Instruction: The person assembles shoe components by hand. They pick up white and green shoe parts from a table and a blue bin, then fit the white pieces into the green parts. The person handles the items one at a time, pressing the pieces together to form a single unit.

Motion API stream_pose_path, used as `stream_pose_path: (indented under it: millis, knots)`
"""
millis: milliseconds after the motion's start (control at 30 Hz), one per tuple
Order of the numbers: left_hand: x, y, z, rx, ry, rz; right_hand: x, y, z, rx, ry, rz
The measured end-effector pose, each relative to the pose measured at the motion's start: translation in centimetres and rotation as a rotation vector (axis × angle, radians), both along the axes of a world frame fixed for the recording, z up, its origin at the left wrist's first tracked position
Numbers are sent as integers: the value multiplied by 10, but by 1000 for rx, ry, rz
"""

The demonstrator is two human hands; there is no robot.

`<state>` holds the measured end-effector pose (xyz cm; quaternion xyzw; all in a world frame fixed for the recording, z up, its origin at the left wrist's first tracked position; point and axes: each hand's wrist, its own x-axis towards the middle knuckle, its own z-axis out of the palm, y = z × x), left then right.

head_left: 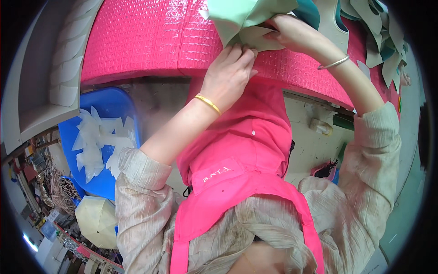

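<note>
A pale green, leather-like sheet piece lies partly folded at the near part of the table, its greyish-beige underside flap turned toward me. My left hand pinches the lower corner of this piece at the table's near edge, fingers bent together. From the right, my right hand curls its fingers round the flap's right side; its fingertips are partly hidden by the material. Just behind my right hand shows a teal piece.
Pink quilted plastic covers the table. Cut green and grey pieces pile up and overhang at the right. A grey rack with stacked pale pieces stands left. Below it, a blue basin holds translucent white scraps.
</note>
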<state>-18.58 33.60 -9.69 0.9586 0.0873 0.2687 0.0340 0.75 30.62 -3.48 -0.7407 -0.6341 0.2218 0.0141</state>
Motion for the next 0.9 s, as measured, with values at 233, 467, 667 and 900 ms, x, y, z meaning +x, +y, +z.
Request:
stream_pose_path:
  millis: [233, 467, 667, 900]
  knots:
    - [17, -11, 2, -8, 26, 109, -10, 8, 9, -21, -256, 235]
    - [26, -17, -2, -111, -20, 122, -12, 12, 16, -48, -352, 337]
    - [29, -21, -6, -130, -28, 121, 15, 7, 6, -148, -394, 322]
    - [48, -5, 20, 221, 93, -65, 36, 1, 37, -236, -203, 364]
